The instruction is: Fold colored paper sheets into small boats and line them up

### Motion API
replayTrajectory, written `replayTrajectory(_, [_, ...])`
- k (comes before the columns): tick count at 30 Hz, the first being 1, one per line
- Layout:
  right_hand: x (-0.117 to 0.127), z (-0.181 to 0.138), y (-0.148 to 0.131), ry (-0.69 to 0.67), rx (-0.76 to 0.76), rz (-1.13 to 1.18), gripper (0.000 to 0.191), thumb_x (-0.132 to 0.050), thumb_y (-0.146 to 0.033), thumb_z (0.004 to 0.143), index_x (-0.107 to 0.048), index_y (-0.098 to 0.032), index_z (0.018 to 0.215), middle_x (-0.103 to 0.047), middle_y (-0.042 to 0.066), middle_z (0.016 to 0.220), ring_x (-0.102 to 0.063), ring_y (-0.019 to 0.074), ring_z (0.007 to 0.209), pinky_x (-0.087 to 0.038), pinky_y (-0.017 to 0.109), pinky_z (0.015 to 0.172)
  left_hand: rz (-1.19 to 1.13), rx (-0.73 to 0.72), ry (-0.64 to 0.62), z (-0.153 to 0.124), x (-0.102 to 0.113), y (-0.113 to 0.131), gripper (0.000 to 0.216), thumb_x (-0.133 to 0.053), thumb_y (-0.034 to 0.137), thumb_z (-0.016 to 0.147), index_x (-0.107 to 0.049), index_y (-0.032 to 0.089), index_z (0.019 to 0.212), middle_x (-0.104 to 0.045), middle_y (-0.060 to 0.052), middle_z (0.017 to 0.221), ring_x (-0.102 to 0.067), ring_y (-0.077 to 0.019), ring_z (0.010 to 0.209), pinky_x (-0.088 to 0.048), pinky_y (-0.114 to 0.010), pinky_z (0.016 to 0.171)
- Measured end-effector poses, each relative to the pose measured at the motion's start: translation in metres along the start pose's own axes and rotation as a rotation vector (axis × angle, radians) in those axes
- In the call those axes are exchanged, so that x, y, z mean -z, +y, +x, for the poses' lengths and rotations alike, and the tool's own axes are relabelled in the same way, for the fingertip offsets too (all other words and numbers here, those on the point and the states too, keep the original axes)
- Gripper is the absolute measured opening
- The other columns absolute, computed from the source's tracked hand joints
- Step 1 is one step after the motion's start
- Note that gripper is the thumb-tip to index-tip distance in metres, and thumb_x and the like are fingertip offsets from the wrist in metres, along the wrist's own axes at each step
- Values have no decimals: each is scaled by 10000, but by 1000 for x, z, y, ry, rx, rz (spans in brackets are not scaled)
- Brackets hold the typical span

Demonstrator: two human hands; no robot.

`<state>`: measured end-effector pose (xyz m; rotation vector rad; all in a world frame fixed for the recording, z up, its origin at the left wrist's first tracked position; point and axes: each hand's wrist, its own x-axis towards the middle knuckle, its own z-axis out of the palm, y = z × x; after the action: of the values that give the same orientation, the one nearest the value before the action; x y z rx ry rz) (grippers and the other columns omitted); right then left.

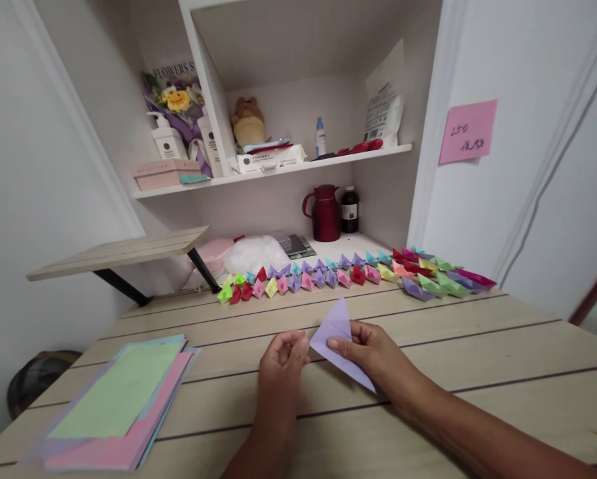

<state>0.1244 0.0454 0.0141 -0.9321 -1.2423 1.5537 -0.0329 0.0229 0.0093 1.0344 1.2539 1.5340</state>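
A folded lilac paper triangle (335, 332) is held just above the wooden table (478, 359), near its middle. My left hand (281, 362) pinches the paper's left corner with curled fingers. My right hand (371, 349) grips its right side, thumb lying on top of the fold. Both hands are closed on the same piece. A stack of coloured paper sheets (121, 402), green on top with pink and blue beneath, lies at the front left of the table.
Several small folded paper boats (348, 273) in many colours stand in rows along the table's back edge. A small raised wooden shelf (123, 253) stands at the back left. Behind are a red jug (325, 213), a dark bottle (349, 209) and cluttered wall shelves. A pink note (468, 132) is stuck on the right wall.
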Motion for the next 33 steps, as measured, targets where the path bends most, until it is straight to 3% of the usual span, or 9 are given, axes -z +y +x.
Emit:
replayTrajectory(4, [-2, -1, 4, -46, 32, -17, 414, -783, -488, 606, -674, -126, 776, -638, 4, 629, -483, 104, 510, -328, 231, 500, 24, 29, -90, -1, -1, -2, 312, -755, 408, 620, -728, 136, 769, -601, -7, 550, -507, -127, 537, -412, -236, 573])
replayTrajectory(9, [-4, -1, 6, -59, 88, -71, 365, -785, -449, 622, -649, -141, 762, -619, -8, 640, -500, 118, 548, -364, 245, 527, 121, 16, -93, -1, 0, -9, 248, -720, 387, 648, -715, 139, 650, -508, 25, 465, -425, -95, 451, -329, -216, 483])
replayTrajectory(16, [9, 3, -1, 90, 230, -69, 300, -712, -425, 728, -573, -163, 681, -507, -49, 556, -436, 102, 521, -330, 235, 500, 205, 21, -185, -7, -5, -7, 213, -701, 338, 653, -691, 149, 554, -485, 27, 517, -414, -86, 424, -297, -225, 448])
replayTrajectory(21, [26, 9, -11, 200, 329, -113, 292, -679, -447, 774, -637, -158, 775, -592, -2, 656, -515, 138, 631, -412, 278, 630, 75, 57, -191, -5, 0, -9, 280, -729, 389, 670, -665, 136, 568, -497, 22, 505, -393, -81, 468, -313, -220, 498])
replayTrajectory(24, [26, 8, -12, 125, 295, -50, 358, -606, -496, 830, -650, -162, 952, -641, 37, 779, -565, 162, 704, -437, 311, 706, -170, 165, -202, -3, 6, -3, 290, -780, 387, 644, -641, 135, 610, -502, 28, 534, -400, -75, 507, -359, -214, 566])
replayTrajectory(27, [16, 0, -12, -43, 279, 12, 378, -560, -491, 864, -600, -207, 1110, -638, 52, 931, -591, 186, 819, -440, 332, 764, -358, 251, -267, -2, 9, 3, 288, -791, 365, 663, -614, 138, 646, -507, 28, 571, -415, -73, 538, -402, -222, 649])
replayTrajectory(30, [4, -11, -17, -214, 277, 22, 396, -561, -486, 862, -562, -238, 1170, -623, 58, 996, -591, 217, 922, -441, 360, 822, -407, 281, -346, -3, 9, 5, 303, -780, 371, 690, -594, 138, 635, -500, 26, 579, -411, -75, 550, -398, -220, 655])
replayTrajectory(33, [-4, -19, -22, -289, 284, 12, 428, -572, -503, 846, -549, -245, 1188, -626, 56, 963, -589, 229, 938, -444, 361, 822, -417, 278, -427, -4, 8, 4, 332, -767, 394, 704, -587, 133, 607, -487, 22, 575, -414, -83, 562, -387, -224, 642])
